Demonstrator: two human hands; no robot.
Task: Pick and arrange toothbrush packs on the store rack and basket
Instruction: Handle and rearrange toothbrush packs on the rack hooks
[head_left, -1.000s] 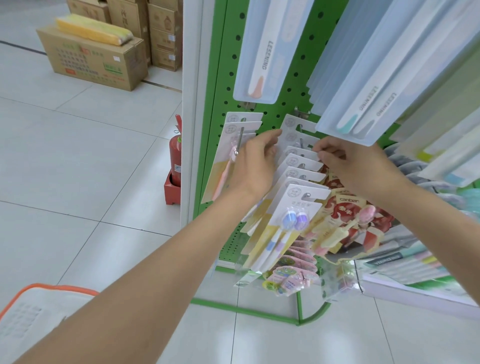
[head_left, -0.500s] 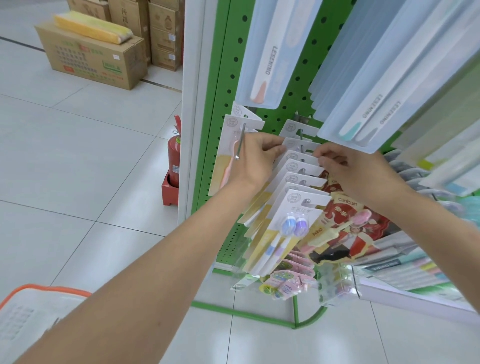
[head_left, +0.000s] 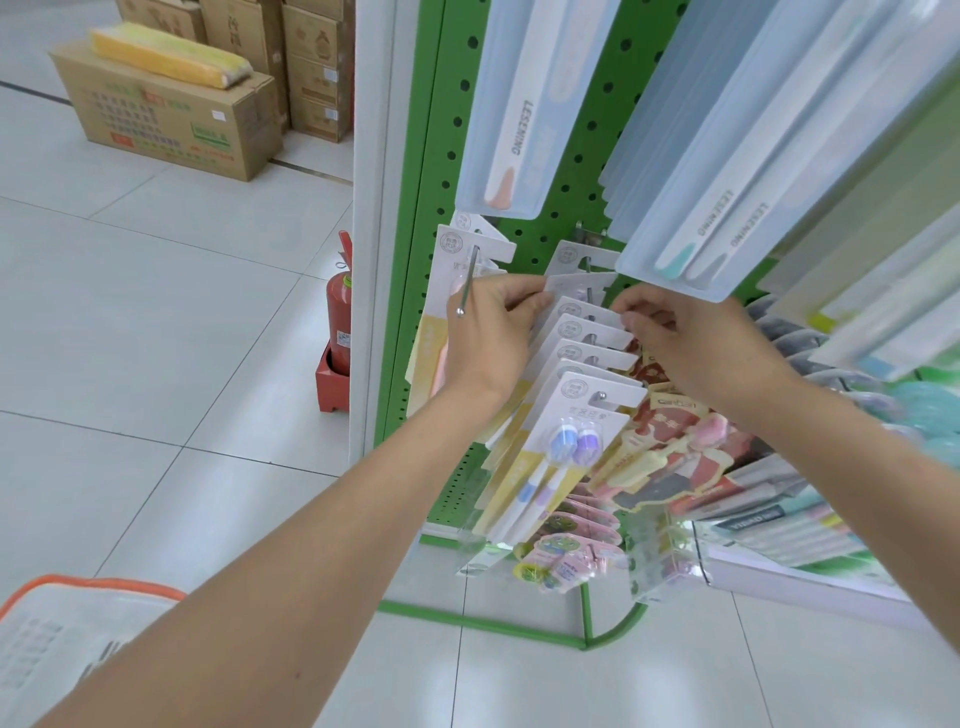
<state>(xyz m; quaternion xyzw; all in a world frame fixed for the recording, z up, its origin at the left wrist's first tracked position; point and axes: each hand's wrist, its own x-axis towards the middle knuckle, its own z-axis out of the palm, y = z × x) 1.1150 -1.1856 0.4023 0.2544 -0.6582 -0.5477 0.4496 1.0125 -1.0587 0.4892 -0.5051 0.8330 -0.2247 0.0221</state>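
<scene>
The left hand pinches the left edge of a toothbrush pack between thumb and curled fingers, and the right hand pinches its right edge with bent fingertips. The pack sits high on a metal peg of the green pegboard rack, at the back of a row of like packs fanned out toward the camera.

Only the held pack's white card header shows, a narrow strip between the two hands. Its lower part is hidden by the hands and the packs in front. The front pack of the row shows the design: a white header with a round grey stamp, a yellow band, and two brush heads, one blue and one purple, under clear plastic. The stamp and the small print below it are too small to read.

Above hang long pale blue packs printed "LESENING", and a thicker stack of them covers part of the right hand's fingers. To the right, red packs carry a blurred word that looks like "Canban". An orange-rimmed basket is cut off at the lower left corner.
</scene>
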